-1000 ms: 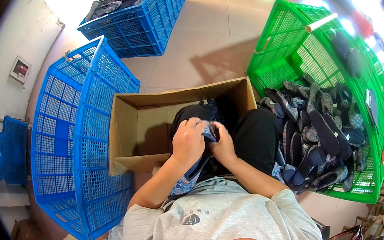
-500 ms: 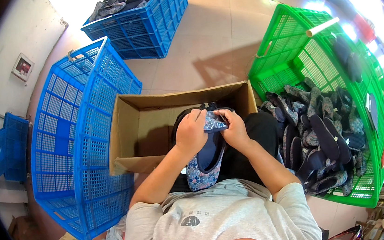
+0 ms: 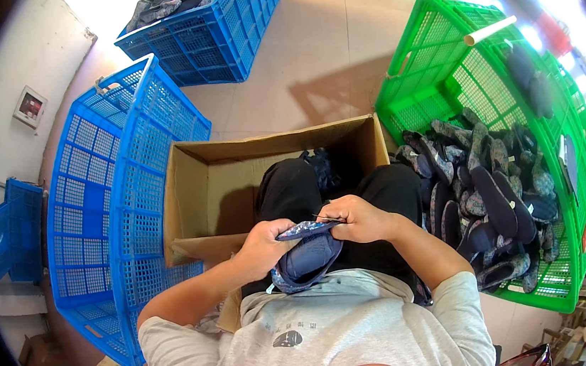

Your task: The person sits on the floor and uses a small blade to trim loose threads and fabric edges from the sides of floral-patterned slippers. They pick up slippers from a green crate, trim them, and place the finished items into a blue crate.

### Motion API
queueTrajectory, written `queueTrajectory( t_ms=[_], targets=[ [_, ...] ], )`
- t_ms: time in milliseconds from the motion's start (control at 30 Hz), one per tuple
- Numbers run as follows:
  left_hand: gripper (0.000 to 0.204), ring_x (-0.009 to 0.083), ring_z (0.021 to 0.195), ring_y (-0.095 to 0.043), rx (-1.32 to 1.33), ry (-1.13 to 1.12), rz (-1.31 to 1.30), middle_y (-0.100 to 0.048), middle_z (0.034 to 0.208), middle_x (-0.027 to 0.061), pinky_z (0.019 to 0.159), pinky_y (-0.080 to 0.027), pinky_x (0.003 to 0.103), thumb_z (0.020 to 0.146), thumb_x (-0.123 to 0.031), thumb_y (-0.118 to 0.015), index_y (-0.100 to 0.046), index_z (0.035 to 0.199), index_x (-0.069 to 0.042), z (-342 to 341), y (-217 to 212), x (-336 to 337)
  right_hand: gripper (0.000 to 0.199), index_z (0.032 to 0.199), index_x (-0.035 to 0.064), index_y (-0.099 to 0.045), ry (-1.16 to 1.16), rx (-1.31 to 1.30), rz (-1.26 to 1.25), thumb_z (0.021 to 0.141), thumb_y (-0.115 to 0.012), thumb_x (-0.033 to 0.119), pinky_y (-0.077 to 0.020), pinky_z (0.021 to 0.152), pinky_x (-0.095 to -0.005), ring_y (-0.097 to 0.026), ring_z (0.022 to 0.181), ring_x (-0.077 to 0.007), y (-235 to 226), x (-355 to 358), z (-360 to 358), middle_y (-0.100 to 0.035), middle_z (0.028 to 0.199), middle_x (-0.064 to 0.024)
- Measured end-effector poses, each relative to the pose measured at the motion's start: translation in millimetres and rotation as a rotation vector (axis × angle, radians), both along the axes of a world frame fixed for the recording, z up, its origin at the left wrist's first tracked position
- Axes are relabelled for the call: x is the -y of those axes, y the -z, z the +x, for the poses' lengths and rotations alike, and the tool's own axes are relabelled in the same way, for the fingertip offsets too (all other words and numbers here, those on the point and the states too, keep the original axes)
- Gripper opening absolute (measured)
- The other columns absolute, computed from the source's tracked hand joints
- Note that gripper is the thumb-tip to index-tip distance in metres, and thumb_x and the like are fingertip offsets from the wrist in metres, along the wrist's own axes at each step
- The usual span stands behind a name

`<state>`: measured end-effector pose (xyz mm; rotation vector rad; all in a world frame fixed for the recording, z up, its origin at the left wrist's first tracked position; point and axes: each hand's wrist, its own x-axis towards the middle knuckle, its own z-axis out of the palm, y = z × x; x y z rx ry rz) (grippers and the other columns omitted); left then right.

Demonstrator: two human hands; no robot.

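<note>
A blue slipper (image 3: 306,261) is pinched at its folded edge by the closed left hand (image 3: 266,249) and right hand (image 3: 357,217), held above the lap (image 3: 389,198) near the close edge of an open carton (image 3: 190,194); should either pinch loosen, it could be dropped, and the edge might be creased by uneven tension. Pale tiled floor (image 3: 324,37) is seen beyond the carton, which is flanked by a blue crate (image 3: 132,178) on its left and a green crate (image 3: 410,63), its near end heaped with slippers (image 3: 497,208).
</note>
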<state>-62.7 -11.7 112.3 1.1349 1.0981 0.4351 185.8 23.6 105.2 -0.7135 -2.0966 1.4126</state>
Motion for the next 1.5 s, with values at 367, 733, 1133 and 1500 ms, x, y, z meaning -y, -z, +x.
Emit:
queueTrajectory(
  t_ms=[367, 733, 1133, 1500],
  targets=[
    [0.029, 0.0153, 0.092, -0.067, 0.756, -0.362, -0.48, -0.067, 0.106, 0.0079, 0.086, -0.056, 0.032, 0.097, -0.018, -0.062, -0.058, 0.12, 0.0, 12.3, 6.3, 10.8, 0.021, 0.107, 0.0061, -0.061, 0.028, -0.576, -0.909, 0.09, -0.07, 0.016, -0.0359, 0.051, -0.0156, -0.052, 0.062, -0.0012, 68.2, 8.6, -19.7, -0.062, 0.084, 0.0034],
    [0.031, 0.0184, 0.101, -0.067, 1.027, -0.329, -0.556, -0.067, 0.111, 0.0061, 0.089, -0.056, 0.036, 0.095, -0.019, -0.066, -0.055, 0.121, -0.006, 40.6, 27.5, 1.7, 0.011, 0.091, 0.0068, -0.062, 0.217, -0.587, -0.734, 0.09, -0.068, 0.017, -0.0496, 0.07, -0.0229, -0.059, 0.076, -0.0078, 86.6, -8.5, -45.3, -0.063, 0.085, 0.0008],
    [0.042, 0.0252, 0.121, -0.058, 0.974, -0.479, -0.119, -0.058, 0.134, 0.0122, 0.104, -0.046, 0.042, 0.099, -0.006, -0.053, -0.045, 0.141, -0.003, 48.7, 7.8, 2.6, 0.018, 0.112, 0.0045, -0.06, 0.616, -0.719, -0.91, 0.097, -0.06, 0.013, -0.0525, 0.085, -0.0295, -0.064, 0.094, -0.0137, 76.8, 5.9, -67.3, -0.067, 0.107, -0.006],
    [0.014, 0.016, 0.094, -0.062, 0.731, -0.804, 0.075, -0.061, 0.102, 0.005, 0.091, -0.052, 0.037, 0.099, -0.004, -0.055, -0.055, 0.112, -0.005, 45.6, 44.3, -39.7, 0.032, 0.114, 0.0106, -0.059, 0.632, -0.753, -1.001, 0.096, -0.065, 0.037, -0.05, 0.072, -0.0254, -0.059, 0.082, -0.007, 117.7, 19.5, -52.4, -0.062, 0.092, 0.0013]
  ],
)
